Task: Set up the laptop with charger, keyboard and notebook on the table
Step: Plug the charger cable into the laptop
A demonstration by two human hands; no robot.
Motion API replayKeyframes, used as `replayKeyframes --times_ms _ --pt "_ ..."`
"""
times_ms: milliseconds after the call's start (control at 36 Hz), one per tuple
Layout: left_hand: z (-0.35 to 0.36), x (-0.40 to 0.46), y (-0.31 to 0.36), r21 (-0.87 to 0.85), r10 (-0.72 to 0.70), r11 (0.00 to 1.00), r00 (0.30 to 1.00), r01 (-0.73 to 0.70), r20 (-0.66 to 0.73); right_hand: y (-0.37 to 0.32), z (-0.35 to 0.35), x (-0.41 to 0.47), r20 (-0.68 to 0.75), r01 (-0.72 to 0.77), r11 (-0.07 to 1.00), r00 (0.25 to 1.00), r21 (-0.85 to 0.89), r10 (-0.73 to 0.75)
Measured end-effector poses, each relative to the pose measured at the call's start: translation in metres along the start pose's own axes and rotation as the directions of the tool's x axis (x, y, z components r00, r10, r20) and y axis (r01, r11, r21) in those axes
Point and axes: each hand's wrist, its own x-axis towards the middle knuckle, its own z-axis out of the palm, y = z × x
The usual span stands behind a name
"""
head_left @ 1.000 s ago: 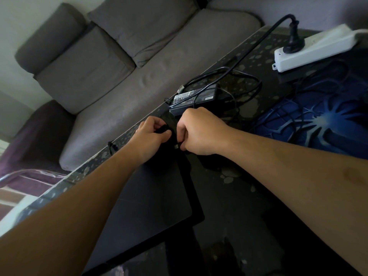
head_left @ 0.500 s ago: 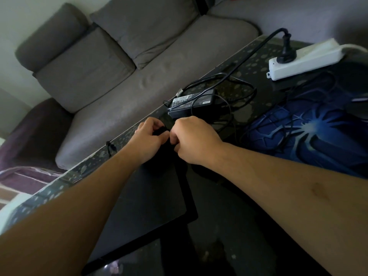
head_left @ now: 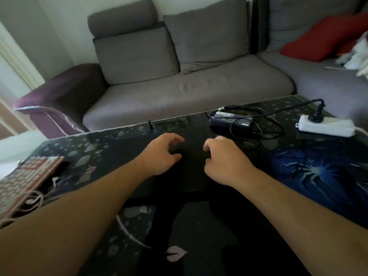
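Laptop closed, flat on bench, long axis L–R, directly under both hands. Left hand & right hand: grips loosely curled, holding nothing. Keyboard far left, nearer left hand.

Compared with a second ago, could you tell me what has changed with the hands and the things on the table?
Both hands let go of the small dark part they pinched together: the left hand and right hand are now apart, fingers loosely curled, above the closed laptop. The charger and power strip lie as before.
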Motion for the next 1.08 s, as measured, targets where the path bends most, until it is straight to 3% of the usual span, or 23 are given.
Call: replayKeyframes --times_ms 167,278,361,445,945,1084 --pt "-0.041 -0.077 -0.034 -0.036 -0.093 0.995 0.989 0.089 -0.119 -0.037 0.018 -0.044 0.097 -0.016 0.999 0.995 -0.034 0.020" --pt "-0.057 -0.116 -0.074 0.044 -0.194 0.978 0.962 0.206 -0.193 -0.056 0.024 -0.056 0.186 -0.207 0.978 0.960 -0.028 0.209" --pt "-0.062 -0.132 -0.109 0.052 -0.349 0.931 0.922 0.362 -0.170 -0.068 0.028 -0.056 0.165 -0.316 0.949 0.936 0.012 0.310" --pt "-0.060 -0.138 -0.131 0.016 -0.444 0.894 0.892 0.447 -0.090 -0.072 0.032 -0.050 0.113 -0.334 0.942 0.937 0.021 0.330" --pt "-0.050 -0.127 -0.124 -0.062 -0.449 0.894 0.883 0.445 -0.135 -0.063 0.028 -0.037 0.086 -0.269 0.963 0.960 0.002 0.268" --pt "-0.054 -0.139 -0.136 -0.153 -0.400 0.913 0.905 0.378 -0.148 -0.072 0.030 -0.038 0.111 -0.274 0.956 0.952 -0.106 0.285"
